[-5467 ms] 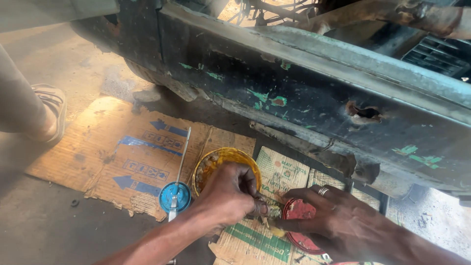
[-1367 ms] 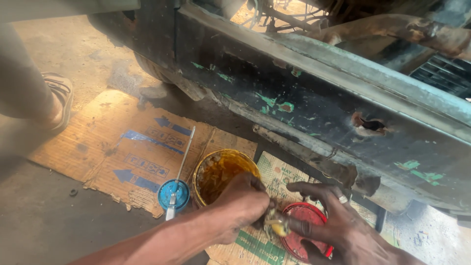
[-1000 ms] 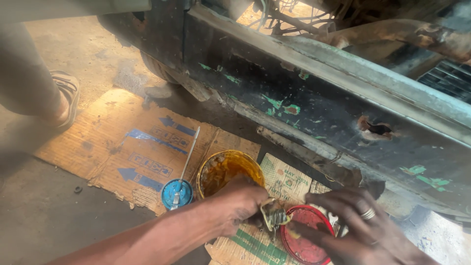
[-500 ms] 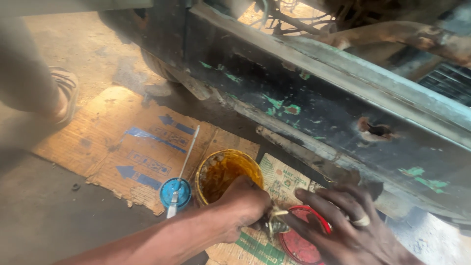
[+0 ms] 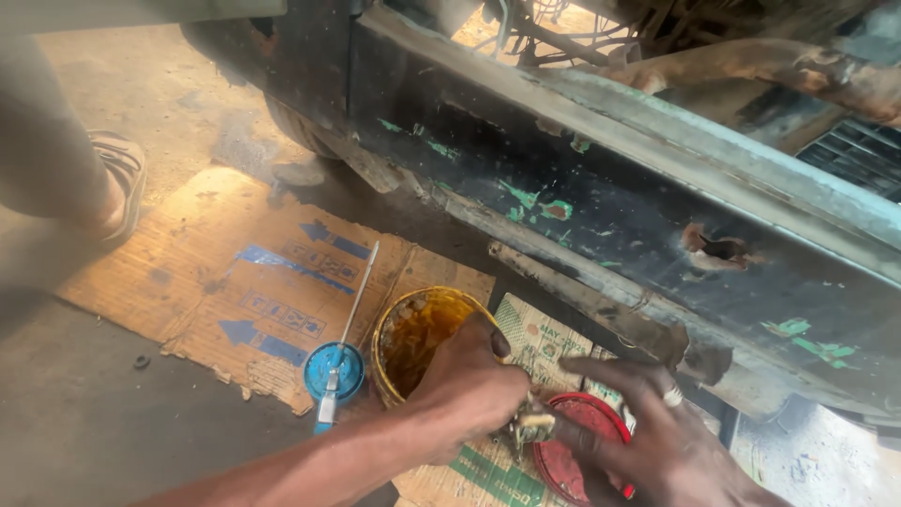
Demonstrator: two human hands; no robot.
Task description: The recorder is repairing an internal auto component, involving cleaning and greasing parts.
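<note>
My left hand (image 5: pixel 469 385) reaches in from the lower left and is closed on a small smeared scraper (image 5: pixel 532 427) loaded with yellowish paste. It sits at the near rim of an open yellow tin (image 5: pixel 399 324) of amber paste. My right hand (image 5: pixel 657 441), a ring on one finger, lies spread over a red round lid (image 5: pixel 572 460) and holds it down, its fingertips touching the scraper. Both rest on printed cardboard (image 5: pixel 526 343) below a rusty black vehicle sill (image 5: pixel 610 225).
A blue round lid (image 5: pixel 334 371) with a thin metal tool (image 5: pixel 349 324) across it lies left of the tin on flat brown cardboard (image 5: pixel 235 272). Another person's sandalled foot (image 5: pixel 117 183) stands at the far left. A rust hole (image 5: pixel 718 249) shows in the sill.
My left hand stayed by the tin's rim, working the scraper against the red lid. My right hand shifted over the lid and spread its fingers. The camera drifted slightly.
</note>
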